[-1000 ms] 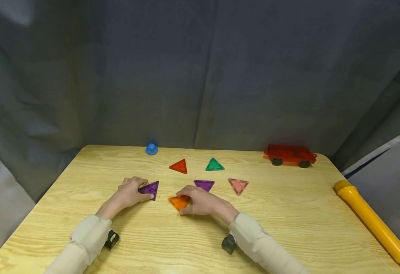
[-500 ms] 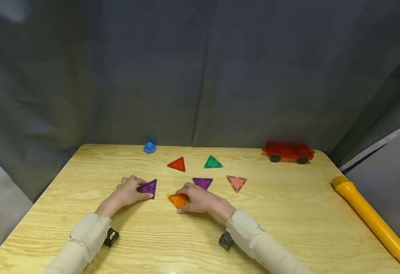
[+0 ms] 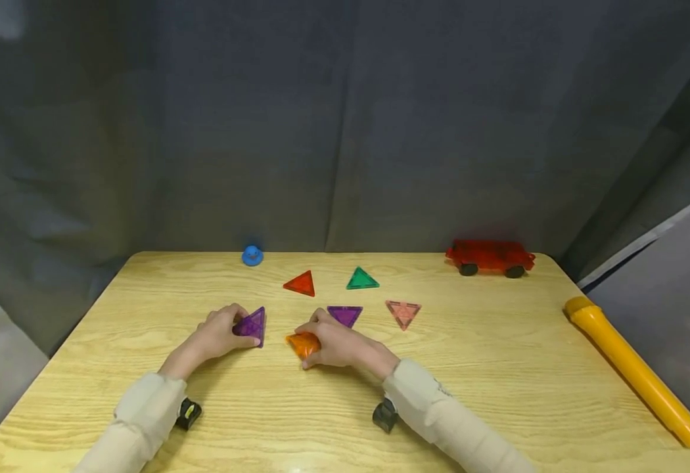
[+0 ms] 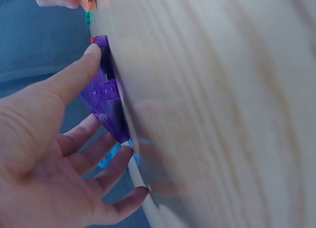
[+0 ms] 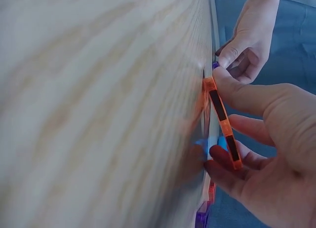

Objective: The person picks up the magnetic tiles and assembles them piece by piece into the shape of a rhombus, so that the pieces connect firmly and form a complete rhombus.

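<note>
My left hand [image 3: 217,334] pinches a purple triangular magnetic tile [image 3: 252,326] between thumb and fingers, left of the table's middle. In the left wrist view the purple tile [image 4: 106,95] leans up off the wood, its lower edge close to the surface. An orange triangular magnetic tile [image 3: 303,343] is pinched by my right hand [image 3: 336,341], just right of the purple one and apart from it. The right wrist view shows the orange tile [image 5: 224,122] tilted, with dark magnet strips along its edge. Part of it is hidden behind my fingers.
Beyond the hands lie a red triangle tile [image 3: 300,284], a green one [image 3: 362,278], a second purple one [image 3: 345,315] and a pink one [image 3: 403,313]. A blue toy duck [image 3: 253,255] and red wheeled base [image 3: 489,257] stand by the back edge. A yellow tube [image 3: 635,371] lines the right side.
Both held tiles have tilted: the purple stands steeper in my left hand, and the orange is tipped up in my right. The whole head view has shifted slightly.
</note>
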Available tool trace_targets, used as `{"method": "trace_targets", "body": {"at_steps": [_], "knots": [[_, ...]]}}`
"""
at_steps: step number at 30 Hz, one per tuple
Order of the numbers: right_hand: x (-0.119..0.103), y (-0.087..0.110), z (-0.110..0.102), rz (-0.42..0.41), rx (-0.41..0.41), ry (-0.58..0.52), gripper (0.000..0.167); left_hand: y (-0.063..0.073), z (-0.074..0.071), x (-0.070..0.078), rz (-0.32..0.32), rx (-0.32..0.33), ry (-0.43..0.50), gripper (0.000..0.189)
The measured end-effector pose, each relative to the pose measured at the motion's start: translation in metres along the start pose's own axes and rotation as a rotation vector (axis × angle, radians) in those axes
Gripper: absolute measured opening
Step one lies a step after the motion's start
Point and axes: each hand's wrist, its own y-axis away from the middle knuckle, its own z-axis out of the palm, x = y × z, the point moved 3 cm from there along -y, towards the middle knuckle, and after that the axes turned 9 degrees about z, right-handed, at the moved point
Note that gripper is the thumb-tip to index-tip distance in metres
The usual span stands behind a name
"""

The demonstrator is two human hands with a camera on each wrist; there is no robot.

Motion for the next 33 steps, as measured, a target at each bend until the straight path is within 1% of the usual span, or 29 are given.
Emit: {"method": "trace_targets", "body": {"at_steps": [4,8,11,14,20,23,26,29,33], "knots": [[-0.001,0.001,-0.001,-0.006,0.006,-0.01,0.061,0.0,0.001,0.002,0.011,0.003,0.019,0.054],[0.0,0.005,-0.004,0.003,0.004,-0.007,0.062,-0.002,0.002,0.008,0.046,-0.007,0.017,0.053],[0.003,0.008,-0.005,0.018,-0.009,-0.017,0.064,-0.002,0.003,0.012,0.076,-0.025,0.009,0.053],[0.006,0.009,-0.005,0.027,-0.029,-0.049,0.063,-0.001,0.004,0.013,0.092,-0.046,0.001,0.053],[0.013,0.009,-0.003,0.004,-0.04,-0.082,0.059,0.004,0.006,0.013,0.137,-0.1,-0.019,0.059],[0.014,0.009,-0.001,-0.005,-0.041,-0.102,0.056,0.004,0.007,0.013,0.161,-0.123,-0.002,0.06],[0.015,0.009,-0.001,-0.018,-0.041,-0.123,0.053,0.005,0.009,0.015,0.182,-0.146,0.036,0.062],[0.015,0.009,0.0,-0.031,-0.048,-0.143,0.05,0.006,0.012,0.016,0.187,-0.173,0.066,0.063],[0.016,0.008,0.0,-0.017,-0.061,-0.166,0.047,0.008,0.014,0.019,0.188,-0.193,0.093,0.063]]}}
